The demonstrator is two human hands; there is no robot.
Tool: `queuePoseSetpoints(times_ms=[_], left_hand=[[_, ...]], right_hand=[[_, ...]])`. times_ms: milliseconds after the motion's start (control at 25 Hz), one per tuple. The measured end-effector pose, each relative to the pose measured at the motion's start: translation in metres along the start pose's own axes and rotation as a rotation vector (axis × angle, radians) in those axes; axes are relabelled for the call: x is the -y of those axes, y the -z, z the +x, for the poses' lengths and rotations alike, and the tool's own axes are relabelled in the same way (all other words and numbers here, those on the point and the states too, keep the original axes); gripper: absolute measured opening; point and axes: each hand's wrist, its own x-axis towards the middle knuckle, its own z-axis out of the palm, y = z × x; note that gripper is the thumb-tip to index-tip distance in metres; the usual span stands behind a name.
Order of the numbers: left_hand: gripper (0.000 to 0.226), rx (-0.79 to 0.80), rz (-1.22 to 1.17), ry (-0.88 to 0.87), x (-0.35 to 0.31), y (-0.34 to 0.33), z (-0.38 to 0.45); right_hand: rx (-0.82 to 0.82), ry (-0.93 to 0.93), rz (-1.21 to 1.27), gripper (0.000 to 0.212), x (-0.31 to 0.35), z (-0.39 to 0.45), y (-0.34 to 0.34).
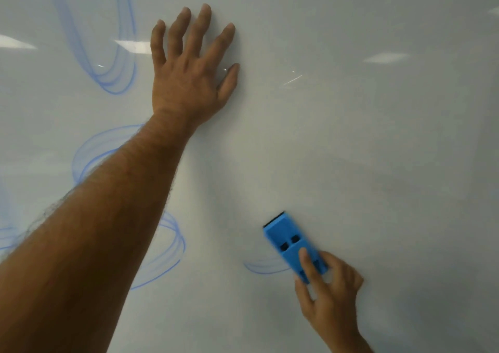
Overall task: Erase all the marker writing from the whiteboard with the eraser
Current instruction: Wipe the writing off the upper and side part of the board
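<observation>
From the head camera, the whiteboard (378, 150) fills everything in sight, pale grey-white with a few bright reflections of ceiling lights across it. The left hand (189, 74) lies flat against the board, palm down, its fingers (201, 26) spread apart and pointing up, the thumb splayed out to the side; it grips nothing, and the bare forearm runs down from it to the lower left corner.

The right hand (328, 293) is low on the board, clamped on the blue eraser (293, 244). The index finger lies along the eraser's back, the thumb presses on its near side, and the other fingers curl round the far edge (they are a little blurred, so exactly how they sit I cannot tell). The eraser sticks out beyond those fingertips, tilted up and to the left, with a dark strip of felt showing at its far end and two dark slots in its plastic back just ahead of the index fingertip.

Blue marker writing is left in several places. A short curved stroke (266, 267) lies just beside the thumb side of the eraser, touching its lower edge. A looping scribble (170, 247) shows next to the left forearm, partly hidden by it, and another oval (94, 147) sits behind the forearm below the wrist. A long hanging loop (113, 80) sits beyond the little-finger side of the left hand, well apart from the eraser. Fainter marks trail off at the left edge.
</observation>
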Motion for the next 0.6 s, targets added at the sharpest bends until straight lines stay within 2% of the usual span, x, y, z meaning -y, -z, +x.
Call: queuePoseSetpoints(times_ms=[120, 240, 360, 520, 600], left_hand=[[0.058, -0.007, -0.015, -0.003, -0.001, -0.001, -0.001], [0.057, -0.032, -0.018, 0.02, -0.001, -0.001, -0.003], [0.055, -0.029, -0.022, 0.029, -0.008, 0.0, -0.012], [0.055, -0.011, -0.032, 0.057, -0.019, 0.001, -0.027], [0.056, -0.025, -0.041, 0.058, -0.028, 0.001, -0.036]], right_hand=[[0.073, 0.24, -0.063, 0.064, 0.002, -0.028, -0.005], [0.092, 0.309, -0.125, 0.065, -0.016, -0.03, 0.0], [0.063, 0.152, -0.128, 0.061, -0.043, -0.013, 0.013], [-0.029, -0.289, -0.004, 0.064, -0.055, 0.001, 0.024], [-0.031, -0.393, 0.089, 0.07, -0.042, 0.002, 0.022]])
